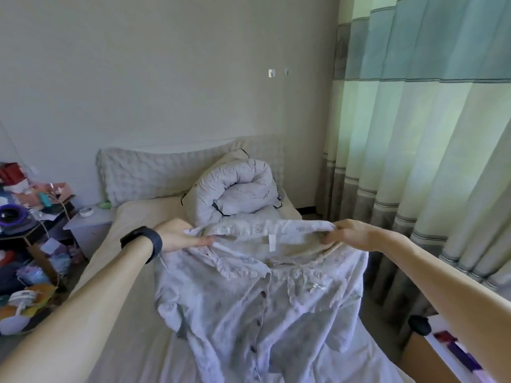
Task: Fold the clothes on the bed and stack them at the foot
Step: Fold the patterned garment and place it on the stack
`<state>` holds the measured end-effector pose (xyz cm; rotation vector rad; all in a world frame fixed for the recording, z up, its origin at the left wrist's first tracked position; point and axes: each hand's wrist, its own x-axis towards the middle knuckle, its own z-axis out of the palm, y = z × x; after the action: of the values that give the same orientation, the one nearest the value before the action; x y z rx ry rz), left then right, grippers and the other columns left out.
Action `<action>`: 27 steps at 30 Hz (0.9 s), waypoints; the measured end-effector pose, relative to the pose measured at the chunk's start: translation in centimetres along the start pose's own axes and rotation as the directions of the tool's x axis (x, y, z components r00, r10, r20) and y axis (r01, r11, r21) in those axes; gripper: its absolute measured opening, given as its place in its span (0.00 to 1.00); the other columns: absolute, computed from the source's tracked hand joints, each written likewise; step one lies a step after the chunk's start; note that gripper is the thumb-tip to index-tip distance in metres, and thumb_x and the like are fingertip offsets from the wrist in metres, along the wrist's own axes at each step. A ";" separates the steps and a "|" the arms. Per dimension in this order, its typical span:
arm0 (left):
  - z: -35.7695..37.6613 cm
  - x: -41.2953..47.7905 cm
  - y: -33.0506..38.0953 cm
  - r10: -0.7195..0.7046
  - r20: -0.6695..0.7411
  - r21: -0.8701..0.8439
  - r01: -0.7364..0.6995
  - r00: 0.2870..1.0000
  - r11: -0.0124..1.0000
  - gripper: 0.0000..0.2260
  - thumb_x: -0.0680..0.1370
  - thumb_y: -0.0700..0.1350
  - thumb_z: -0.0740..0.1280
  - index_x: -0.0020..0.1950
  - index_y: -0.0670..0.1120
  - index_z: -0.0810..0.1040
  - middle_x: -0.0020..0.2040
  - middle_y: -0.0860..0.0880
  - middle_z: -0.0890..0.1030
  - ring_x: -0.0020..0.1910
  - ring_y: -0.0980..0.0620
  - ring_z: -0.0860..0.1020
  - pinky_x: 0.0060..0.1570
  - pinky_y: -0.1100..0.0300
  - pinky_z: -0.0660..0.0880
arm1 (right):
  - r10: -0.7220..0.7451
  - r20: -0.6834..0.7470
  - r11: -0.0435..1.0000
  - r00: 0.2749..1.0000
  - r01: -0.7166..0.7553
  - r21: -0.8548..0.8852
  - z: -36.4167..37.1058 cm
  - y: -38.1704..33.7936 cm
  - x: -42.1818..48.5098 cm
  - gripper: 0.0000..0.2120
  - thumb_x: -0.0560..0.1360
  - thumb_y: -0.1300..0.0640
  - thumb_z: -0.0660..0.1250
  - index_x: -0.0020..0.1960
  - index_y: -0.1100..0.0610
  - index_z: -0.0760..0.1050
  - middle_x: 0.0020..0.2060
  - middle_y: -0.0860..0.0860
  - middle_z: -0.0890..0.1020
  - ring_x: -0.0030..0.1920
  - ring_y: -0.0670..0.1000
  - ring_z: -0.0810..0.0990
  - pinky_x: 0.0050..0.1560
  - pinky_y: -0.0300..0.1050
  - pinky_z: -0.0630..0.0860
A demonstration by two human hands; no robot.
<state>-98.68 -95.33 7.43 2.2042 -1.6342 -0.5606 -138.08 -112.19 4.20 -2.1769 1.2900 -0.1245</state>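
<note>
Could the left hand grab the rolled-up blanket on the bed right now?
Probably yes, nothing blocks it: the rolled-up blanket lies just beyond the left hand. But that hand grips the shirt, so it would have to let go first.

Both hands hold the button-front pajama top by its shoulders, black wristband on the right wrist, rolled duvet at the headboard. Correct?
Wrong wrist: the head view shows the black wristband on the left wrist. The rest is right: left hand and right hand grip the pajama top by its shoulders, rolled duvet at the headboard.
</note>
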 end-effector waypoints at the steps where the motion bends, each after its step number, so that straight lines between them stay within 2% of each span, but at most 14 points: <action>1: -0.2 -0.3 -0.4 -0.021 0.035 -0.046 0.022 0.999 0.999 0.40 0.53 0.84 0.63 0.35 0.48 0.63 0.35 0.55 0.68 0.32 0.54 0.65 0.38 0.56 0.55 | 0.004 -0.102 0.998 0.995 -0.011 -0.063 0.0 0.2 0.2 0.11 0.78 0.42 0.66 0.50 0.48 0.81 0.46 0.48 0.84 0.47 0.49 0.81 0.49 0.45 0.75; 3: -0.6 -0.9 -1.5 -0.049 -0.092 -0.246 0.025 0.995 0.969 0.39 0.54 0.82 0.67 0.34 0.46 0.66 0.37 0.50 0.67 0.36 0.52 0.66 0.38 0.56 0.54 | -0.024 -0.384 0.990 0.923 -0.032 -0.138 0.2 0.4 0.5 0.15 0.80 0.44 0.63 0.40 0.52 0.74 0.36 0.50 0.81 0.35 0.50 0.76 0.33 0.44 0.69; 5: -0.3 -1.4 -2.3 -0.055 -0.245 -0.318 -0.027 0.968 0.948 0.39 0.62 0.79 0.69 0.37 0.40 0.75 0.36 0.51 0.70 0.35 0.54 0.68 0.36 0.58 0.57 | -0.053 -0.533 0.998 0.845 0.025 -0.059 0.9 0.5 0.3 0.20 0.80 0.42 0.63 0.35 0.54 0.68 0.29 0.47 0.77 0.32 0.50 0.73 0.32 0.44 0.66; 7: 0.8 -2.1 -2.8 -0.027 -0.374 -0.275 -0.083 0.927 0.958 0.37 0.67 0.77 0.65 0.44 0.41 0.78 0.32 0.51 0.72 0.33 0.55 0.70 0.35 0.57 0.61 | -0.025 -0.512 0.995 0.859 0.069 0.067 2.2 0.7 0.1 0.20 0.80 0.43 0.63 0.34 0.53 0.68 0.27 0.46 0.75 0.31 0.49 0.72 0.33 0.43 0.68; 10: 4.3 -3.8 -3.8 -0.067 -0.547 -0.277 -0.105 0.835 0.955 0.27 0.70 0.75 0.57 0.40 0.51 0.73 0.28 0.54 0.71 0.30 0.56 0.69 0.33 0.55 0.65 | -0.007 -0.477 0.988 0.879 0.080 0.132 5.1 1.0 -0.9 0.22 0.79 0.44 0.67 0.33 0.52 0.63 0.25 0.44 0.69 0.31 0.48 0.67 0.32 0.38 0.64; 14: 8.9 -6.8 -7.0 -0.121 -0.605 -0.261 -0.052 0.787 0.964 0.24 0.74 0.71 0.61 0.39 0.50 0.72 0.29 0.49 0.74 0.33 0.47 0.74 0.34 0.54 0.70 | -0.132 -0.508 0.988 0.851 0.157 0.007 7.9 1.5 -3.4 0.28 0.75 0.38 0.69 0.33 0.55 0.58 0.24 0.46 0.63 0.29 0.48 0.61 0.31 0.42 0.61; 18: 11.0 -9.6 -9.6 -0.126 -0.630 -0.273 -0.067 0.767 0.960 0.29 0.71 0.72 0.62 0.37 0.45 0.70 0.29 0.46 0.68 0.31 0.46 0.66 0.31 0.56 0.66 | -0.179 -0.487 0.975 0.855 0.219 0.025 9.5 1.4 -5.6 0.35 0.70 0.29 0.66 0.31 0.62 0.64 0.23 0.45 0.60 0.28 0.47 0.58 0.28 0.40 0.60; 20: 11.4 -10.5 -10.4 -0.069 -0.634 -0.200 -0.078 0.770 0.977 0.29 0.72 0.73 0.62 0.37 0.46 0.70 0.29 0.47 0.70 0.30 0.48 0.66 0.29 0.59 0.65 | -0.228 -0.535 0.966 0.813 0.256 -0.023 10.0 1.5 -6.5 0.36 0.69 0.28 0.65 0.30 0.62 0.63 0.23 0.46 0.59 0.28 0.48 0.57 0.28 0.39 0.58; 22: 10.9 -10.7 -10.6 -0.012 -0.648 -0.084 -0.055 0.762 0.995 0.24 0.72 0.74 0.61 0.36 0.53 0.70 0.29 0.49 0.72 0.29 0.49 0.68 0.27 0.59 0.65 | -0.266 -0.585 0.963 0.766 0.234 -0.131 10.2 1.2 -7.0 0.35 0.71 0.29 0.64 0.28 0.58 0.59 0.23 0.47 0.57 0.27 0.50 0.56 0.27 0.39 0.57; 24: 10.0 -10.1 -10.7 0.010 -0.672 0.004 -0.010 0.741 1.000 0.20 0.71 0.74 0.60 0.35 0.59 0.70 0.25 0.49 0.68 0.27 0.47 0.65 0.26 0.59 0.61 | -0.282 -0.626 0.958 0.727 0.175 -0.229 10.2 0.4 -6.9 0.34 0.74 0.26 0.59 0.28 0.52 0.54 0.21 0.46 0.58 0.24 0.48 0.58 0.25 0.41 0.57; 25: 9.5 -9.5 -10.8 0.015 -0.677 0.039 0.016 0.736 0.999 0.20 0.71 0.75 0.60 0.35 0.59 0.70 0.24 0.51 0.66 0.28 0.44 0.64 0.27 0.59 0.60 | -0.285 -0.645 0.954 0.709 0.145 -0.262 10.2 0.1 -6.5 0.34 0.74 0.24 0.56 0.29 0.51 0.52 0.21 0.46 0.59 0.23 0.45 0.59 0.25 0.38 0.56; 27: 8.9 -7.7 -11.4 0.005 -0.655 0.082 0.064 0.755 0.995 0.26 0.70 0.77 0.57 0.37 0.54 0.70 0.24 0.51 0.68 0.28 0.41 0.67 0.27 0.59 0.61 | -0.281 -0.669 0.948 0.688 0.090 -0.305 10.0 -0.2 -5.3 0.35 0.73 0.22 0.51 0.29 0.51 0.51 0.21 0.46 0.61 0.23 0.42 0.62 0.27 0.36 0.57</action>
<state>-95.72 -85.04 -4.98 2.1366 -1.2533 0.2959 -137.08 -103.28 -2.70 -2.5942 1.5238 -1.0353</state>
